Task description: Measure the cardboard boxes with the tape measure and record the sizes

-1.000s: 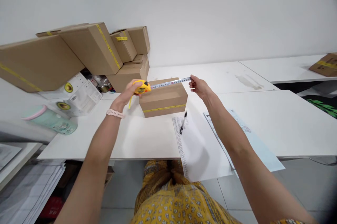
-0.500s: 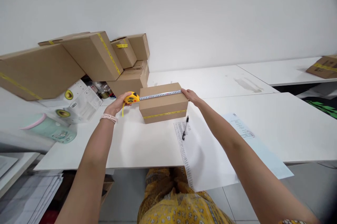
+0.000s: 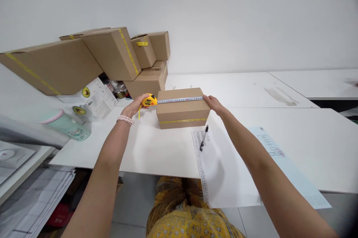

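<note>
A small cardboard box [image 3: 182, 112] with a yellow tape band sits on the white table [image 3: 279, 137]. My left hand [image 3: 137, 105] grips a yellow tape measure [image 3: 149, 100] at the box's left end. Its white blade [image 3: 180, 100] lies stretched along the box's top. My right hand [image 3: 214, 102] pinches the blade's tip down at the box's right edge. Both forearms reach forward over the table's front edge.
A black pen [image 3: 203, 138] lies on printed sheets [image 3: 218, 167] right of centre. Larger cardboard boxes [image 3: 112, 57] are stacked at the back left, with white packets [image 3: 95, 100] and a mint-green bottle [image 3: 67, 126] beside them. Paper stacks [image 3: 36, 197] lie below left.
A second ago the tape was held in the air above the box. Both hands have lowered it onto the box top, and the view has shifted slightly.
</note>
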